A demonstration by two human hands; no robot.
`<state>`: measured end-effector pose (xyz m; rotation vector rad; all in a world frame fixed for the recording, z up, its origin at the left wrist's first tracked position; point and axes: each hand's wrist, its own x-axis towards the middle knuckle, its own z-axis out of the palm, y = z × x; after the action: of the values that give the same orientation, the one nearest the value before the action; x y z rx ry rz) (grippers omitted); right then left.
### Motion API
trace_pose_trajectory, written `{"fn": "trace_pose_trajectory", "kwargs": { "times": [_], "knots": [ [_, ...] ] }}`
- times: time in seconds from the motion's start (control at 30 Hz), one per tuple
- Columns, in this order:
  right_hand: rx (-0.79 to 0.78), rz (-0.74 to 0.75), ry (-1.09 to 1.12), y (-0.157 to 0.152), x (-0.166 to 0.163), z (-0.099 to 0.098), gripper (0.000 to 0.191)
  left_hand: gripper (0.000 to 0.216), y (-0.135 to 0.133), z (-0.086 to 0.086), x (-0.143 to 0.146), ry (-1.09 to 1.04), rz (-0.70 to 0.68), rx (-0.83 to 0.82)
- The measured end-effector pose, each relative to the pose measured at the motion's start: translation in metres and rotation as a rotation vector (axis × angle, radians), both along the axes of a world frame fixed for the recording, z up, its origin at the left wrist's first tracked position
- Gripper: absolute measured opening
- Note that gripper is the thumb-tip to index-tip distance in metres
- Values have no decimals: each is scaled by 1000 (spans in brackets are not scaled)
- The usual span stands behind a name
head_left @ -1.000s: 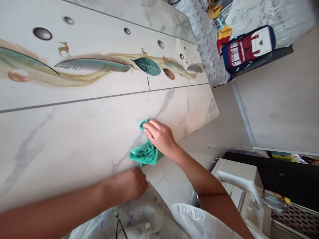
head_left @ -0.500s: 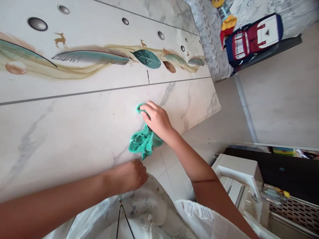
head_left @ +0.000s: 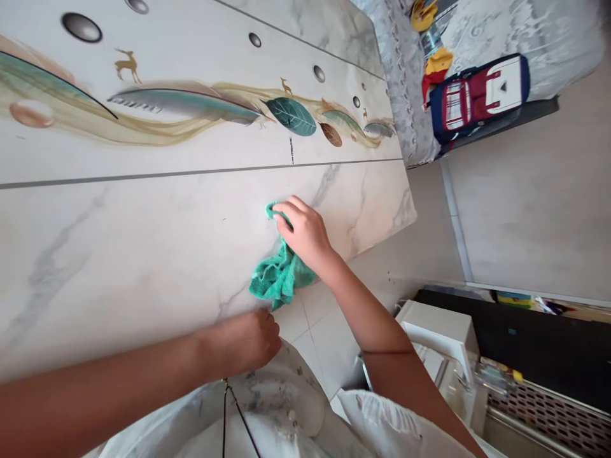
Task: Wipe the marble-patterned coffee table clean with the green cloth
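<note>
My right hand (head_left: 305, 230) is closed around a green cloth (head_left: 277, 275) on the marble-patterned table (head_left: 157, 254). A small fold of the cloth sticks out past my fingertips, while the crumpled bulk hangs toward me at the table's near edge. My left hand (head_left: 260, 342) is curled into a fist by that same edge, just below the cloth and apart from it. Its fingers face away from the view, so whatever they might hold is hidden.
Feathers, leaves and deer decorate the table's far part. At upper right, a navy and red backpack (head_left: 480, 98) lies on a surface with a patterned cover, near a yellow and red item (head_left: 435, 67). A white box-shaped unit (head_left: 439, 324) stands lower right, beside a perforated rack (head_left: 548, 413).
The view has shifted slightly. My right hand still grips the cloth at almost the same spot on the table, and my left fist has barely moved.
</note>
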<state>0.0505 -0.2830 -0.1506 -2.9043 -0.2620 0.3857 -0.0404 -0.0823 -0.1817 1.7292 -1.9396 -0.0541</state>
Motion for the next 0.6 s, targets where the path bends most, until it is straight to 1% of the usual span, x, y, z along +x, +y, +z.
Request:
{"fn": "trace_pose_trajectory", "kwargs": {
  "times": [0.07,0.2,0.33,0.5,0.6],
  "knots": [
    [-3,-7,-18,0,-1,0,24,23,0,0,0,0,0,13],
    [1,30,3,0,-3,0,25,23,0,-1,-1,-7,-4,10],
    [-13,-7,-20,3,1,-1,24,21,-1,-2,-2,-9,-1,0],
    [-16,21,3,5,-6,0,23,18,-1,-1,1,12,-30,20],
    [-23,-8,-29,4,-7,-1,22,17,-1,1,2,17,-38,41]
  ]
}}
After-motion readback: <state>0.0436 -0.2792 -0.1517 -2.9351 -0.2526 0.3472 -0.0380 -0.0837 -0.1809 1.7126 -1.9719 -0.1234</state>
